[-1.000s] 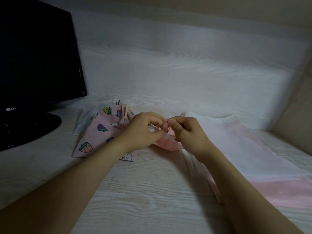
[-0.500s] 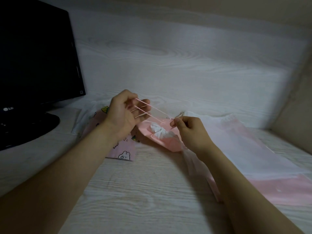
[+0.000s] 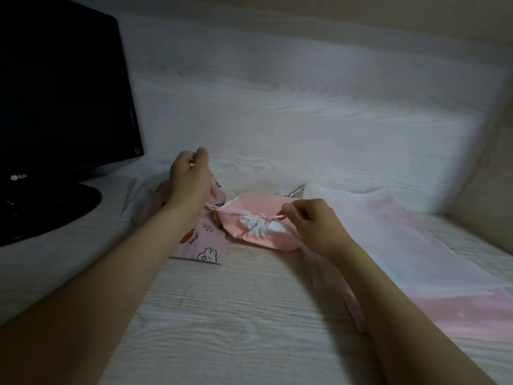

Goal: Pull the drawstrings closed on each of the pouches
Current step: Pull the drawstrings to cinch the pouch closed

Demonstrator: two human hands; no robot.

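Observation:
A plain pink pouch lies on the desk, its mouth gathered tight so the white lining bunches out. My right hand pinches the pink drawstring just right of the gathered mouth. My left hand is raised to the left of that pouch with curled fingers; a small pale bit shows at the fingertips, and I cannot tell whether it is string. Under my left wrist lies a pink patterned pouch with a rabbit print. Cord ends of another pouch peek out behind.
A black monitor on its stand fills the left. Translucent white and pink plastic bags cover the desk on the right. A clear bag lies under the patterned pouch. A white wood-grain back panel closes off the rear.
The pink pouch's mouth went from open to cinched. My left hand drew the strings out leftward, then rose farther left; the strings no longer show stretched between my hands.

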